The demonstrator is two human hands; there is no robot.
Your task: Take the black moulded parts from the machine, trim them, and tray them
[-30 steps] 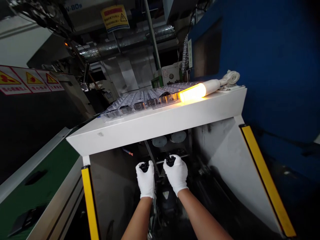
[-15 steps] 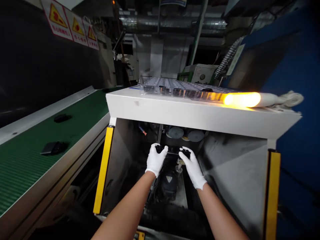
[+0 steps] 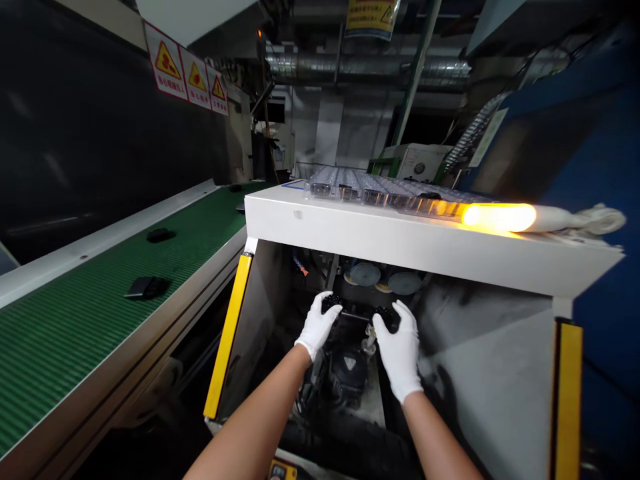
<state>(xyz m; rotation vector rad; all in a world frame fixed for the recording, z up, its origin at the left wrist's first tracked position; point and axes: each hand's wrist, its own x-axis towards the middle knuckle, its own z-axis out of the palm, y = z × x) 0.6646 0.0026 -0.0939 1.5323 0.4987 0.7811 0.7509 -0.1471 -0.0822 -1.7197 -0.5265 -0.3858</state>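
Observation:
Both hands wear white gloves and reach into the dark opening of a machine under a white top. My left hand (image 3: pixel 319 327) has its thumb and fingers spread around the near end of a dark part (image 3: pixel 331 303). My right hand (image 3: pixel 399 343) is spread in the same way, close to another dark part (image 3: pixel 384 312). Whether the fingertips touch these parts is hard to tell against the dark background. Two round grey discs (image 3: pixel 365 274) sit just behind the hands. A black motor-like unit (image 3: pixel 349 373) lies below them.
Black pieces (image 3: pixel 143 287) lie on a green conveyor belt (image 3: pixel 100 307) at the left. Clear trays (image 3: pixel 380 198) and a glowing lamp (image 3: pixel 500 217) rest on the white machine top (image 3: pixel 400 243). Yellow bars (image 3: pixel 229 337) flank the opening.
The view has shifted, so the machine and belt appear further right. Both hands have opened from around the dark parts, and my right hand has drawn back from its part.

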